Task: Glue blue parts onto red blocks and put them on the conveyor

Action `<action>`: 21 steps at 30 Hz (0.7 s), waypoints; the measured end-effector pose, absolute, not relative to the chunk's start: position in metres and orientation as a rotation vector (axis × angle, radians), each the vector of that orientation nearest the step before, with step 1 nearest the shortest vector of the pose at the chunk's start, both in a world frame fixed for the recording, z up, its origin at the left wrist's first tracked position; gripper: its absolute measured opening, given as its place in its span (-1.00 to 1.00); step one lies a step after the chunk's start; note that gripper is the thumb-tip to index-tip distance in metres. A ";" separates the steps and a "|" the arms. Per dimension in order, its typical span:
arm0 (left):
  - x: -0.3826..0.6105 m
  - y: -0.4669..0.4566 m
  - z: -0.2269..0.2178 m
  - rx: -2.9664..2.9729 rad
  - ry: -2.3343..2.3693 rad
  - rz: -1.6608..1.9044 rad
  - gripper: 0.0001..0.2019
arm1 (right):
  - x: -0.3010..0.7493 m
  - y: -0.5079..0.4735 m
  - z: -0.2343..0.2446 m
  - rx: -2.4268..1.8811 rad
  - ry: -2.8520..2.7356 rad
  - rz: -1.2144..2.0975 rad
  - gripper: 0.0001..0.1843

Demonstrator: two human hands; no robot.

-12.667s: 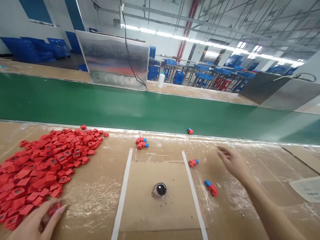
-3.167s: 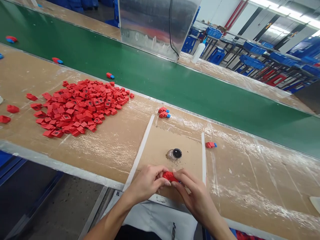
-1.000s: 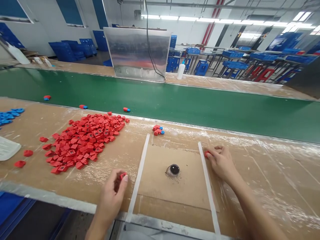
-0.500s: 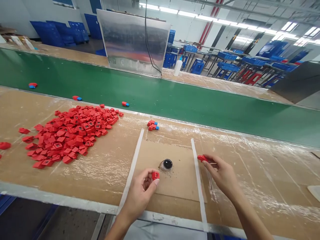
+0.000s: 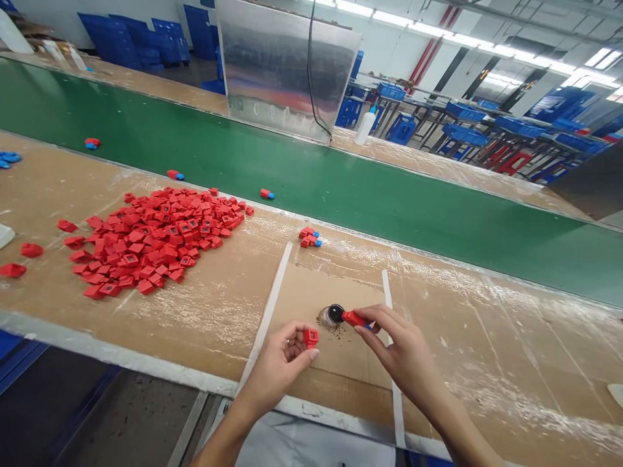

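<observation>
The right hand (image 5: pixel 403 344) pinches a red plastic piece (image 5: pixel 355 318).

From here, a heap of red plastic blocks (image 5: pixel 156 240) sits on the cardboard-covered bench (image 5: pixel 487 370) to the left of my grip, with loose red blocks (image 5: pixel 32 250) further left and blue parts (image 5: pixel 7 159) at the far-left edge. Ahead of my grip, a small cluster of red-and-blue pieces (image 5: pixel 310 237) lies near the bench edge. Beyond it runs the green conveyor belt (image 5: pixel 370 207), with one red-and-blue piece (image 5: pixel 267 194) and two more on it. Past the belt stand a steel panel (image 5: pixel 287 65) and a white squeeze bottle (image 5: pixel 365 128).
</observation>
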State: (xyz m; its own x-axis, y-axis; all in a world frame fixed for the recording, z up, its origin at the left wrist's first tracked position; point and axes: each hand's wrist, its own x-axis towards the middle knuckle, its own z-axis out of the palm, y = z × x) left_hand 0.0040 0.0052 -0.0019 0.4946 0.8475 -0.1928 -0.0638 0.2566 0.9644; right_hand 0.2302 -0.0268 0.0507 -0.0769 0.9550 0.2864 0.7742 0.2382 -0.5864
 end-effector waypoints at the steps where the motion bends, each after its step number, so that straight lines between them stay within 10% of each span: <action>1: 0.004 0.005 -0.002 1.148 0.850 0.731 -0.77 | 0.229 -0.026 0.050 -1.576 -1.906 0.365 -0.80; 21: 0.002 0.002 0.008 1.224 0.856 0.673 -0.81 | 0.227 -0.024 0.044 -1.568 -2.004 0.288 -0.83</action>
